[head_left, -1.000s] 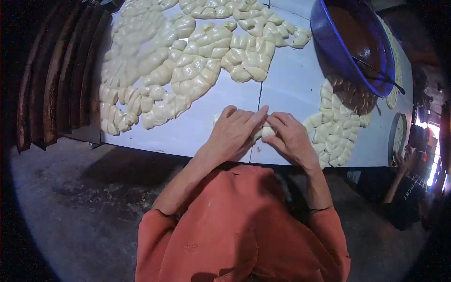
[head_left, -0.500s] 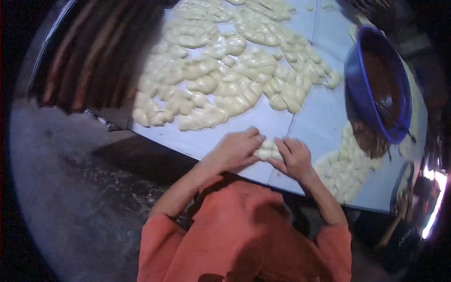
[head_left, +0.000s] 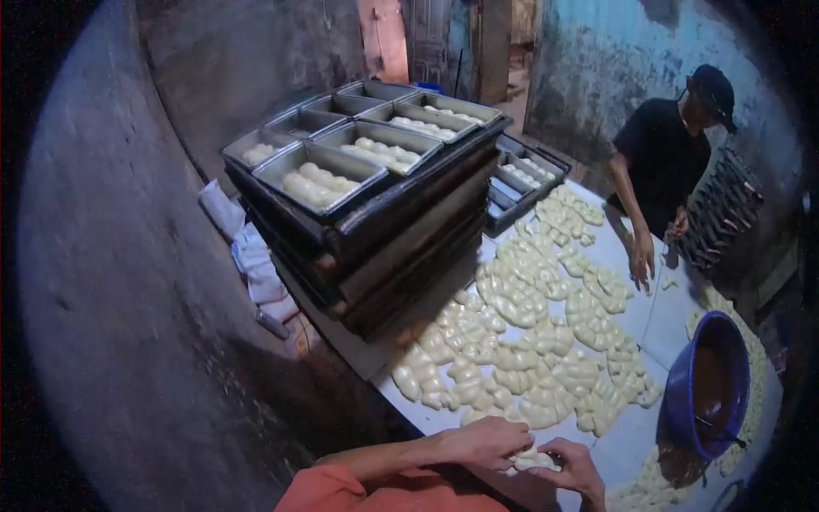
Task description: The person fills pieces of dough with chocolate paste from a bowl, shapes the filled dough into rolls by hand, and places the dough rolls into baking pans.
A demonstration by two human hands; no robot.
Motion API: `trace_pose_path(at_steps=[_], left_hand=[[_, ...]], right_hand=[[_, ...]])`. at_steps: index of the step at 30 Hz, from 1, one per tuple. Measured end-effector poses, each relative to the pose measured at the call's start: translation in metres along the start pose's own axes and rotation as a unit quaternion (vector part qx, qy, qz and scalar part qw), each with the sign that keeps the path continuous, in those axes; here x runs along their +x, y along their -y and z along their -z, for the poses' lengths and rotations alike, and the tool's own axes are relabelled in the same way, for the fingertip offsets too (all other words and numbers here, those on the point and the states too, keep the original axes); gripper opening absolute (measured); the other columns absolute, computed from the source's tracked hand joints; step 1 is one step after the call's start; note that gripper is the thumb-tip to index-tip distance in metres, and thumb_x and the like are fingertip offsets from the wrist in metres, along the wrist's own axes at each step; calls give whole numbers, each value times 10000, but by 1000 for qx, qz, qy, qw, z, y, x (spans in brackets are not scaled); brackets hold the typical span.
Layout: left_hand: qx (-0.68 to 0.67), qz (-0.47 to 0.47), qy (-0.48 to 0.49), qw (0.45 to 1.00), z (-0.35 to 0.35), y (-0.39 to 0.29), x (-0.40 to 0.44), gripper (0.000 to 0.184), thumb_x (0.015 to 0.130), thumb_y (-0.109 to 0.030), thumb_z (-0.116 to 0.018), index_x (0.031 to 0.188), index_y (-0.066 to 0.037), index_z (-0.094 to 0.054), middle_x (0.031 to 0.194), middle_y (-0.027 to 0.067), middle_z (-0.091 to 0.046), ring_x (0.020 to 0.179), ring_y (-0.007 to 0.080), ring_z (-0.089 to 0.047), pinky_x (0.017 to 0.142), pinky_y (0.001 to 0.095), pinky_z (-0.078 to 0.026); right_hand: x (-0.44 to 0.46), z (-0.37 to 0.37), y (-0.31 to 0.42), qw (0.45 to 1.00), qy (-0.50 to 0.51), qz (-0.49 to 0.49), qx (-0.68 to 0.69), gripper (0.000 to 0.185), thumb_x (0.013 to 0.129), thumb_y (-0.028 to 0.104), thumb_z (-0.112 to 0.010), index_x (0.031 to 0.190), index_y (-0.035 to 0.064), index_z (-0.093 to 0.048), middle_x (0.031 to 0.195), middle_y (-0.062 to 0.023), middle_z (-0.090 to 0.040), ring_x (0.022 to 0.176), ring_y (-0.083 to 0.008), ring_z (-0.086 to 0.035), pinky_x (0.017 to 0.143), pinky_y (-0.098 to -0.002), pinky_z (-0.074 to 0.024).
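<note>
Near the bottom of the view, a small piece of pale dough (head_left: pixel 534 460) is held between both my hands at the table's near edge. My left hand (head_left: pixel 488 442) has its fingers closed on the dough's left end. From the other side, the thumb and fingers of my right hand (head_left: pixel 573 466) pinch it. Just beyond lie many glossy dough pieces (head_left: pixel 546 363), spread close together on the white table (head_left: pixel 636 431). To the right stands a blue basin (head_left: pixel 680 397) of brown contents with a utensil in it.
Stacked dark trays (head_left: pixel 409 239) rise at the left, topped with metal pans (head_left: pixel 320 200), some holding dough. More pans (head_left: pixel 520 183) sit behind. A co-worker (head_left: pixel 670 154) in a black shirt and cap leans over the far right side. White bags (head_left: pixel 256 264) lie by the wall.
The view has swung up and left, bringing the tray stack, walls and co-worker into sight. My hands now appear lower in the picture, still holding the dough.
</note>
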State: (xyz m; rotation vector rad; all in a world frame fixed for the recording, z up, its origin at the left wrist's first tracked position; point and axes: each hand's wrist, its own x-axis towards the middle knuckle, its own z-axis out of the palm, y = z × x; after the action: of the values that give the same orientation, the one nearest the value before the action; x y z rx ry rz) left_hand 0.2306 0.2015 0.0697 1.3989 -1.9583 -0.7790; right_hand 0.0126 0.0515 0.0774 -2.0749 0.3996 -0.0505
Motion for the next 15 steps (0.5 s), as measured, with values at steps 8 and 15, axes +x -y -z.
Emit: trace_pose_path(at_steps=[8,15], left_hand=[[234,19,-72,969,254,-90,-115,231,838,-100,-631,999,21,-517,905,142,-537,697,320,-652,561,419,-543],[365,23,-186,912,483,-76,-200,513,806,-308,-797,1236,-130,-582,1088,135,-631,1040,300,-656,904,402,-538]], right_hand=[[172,5,224,960,5,265,-93,346,753,236,-874,984,44,-702,920,-113,-703,834,-251,-703,701,-329,-543],[337,-2,411,908,-98,374,-163,374,768,305,-850,980,36,-698,934,-85,-715,808,-260,-669,719,-322,-521]])
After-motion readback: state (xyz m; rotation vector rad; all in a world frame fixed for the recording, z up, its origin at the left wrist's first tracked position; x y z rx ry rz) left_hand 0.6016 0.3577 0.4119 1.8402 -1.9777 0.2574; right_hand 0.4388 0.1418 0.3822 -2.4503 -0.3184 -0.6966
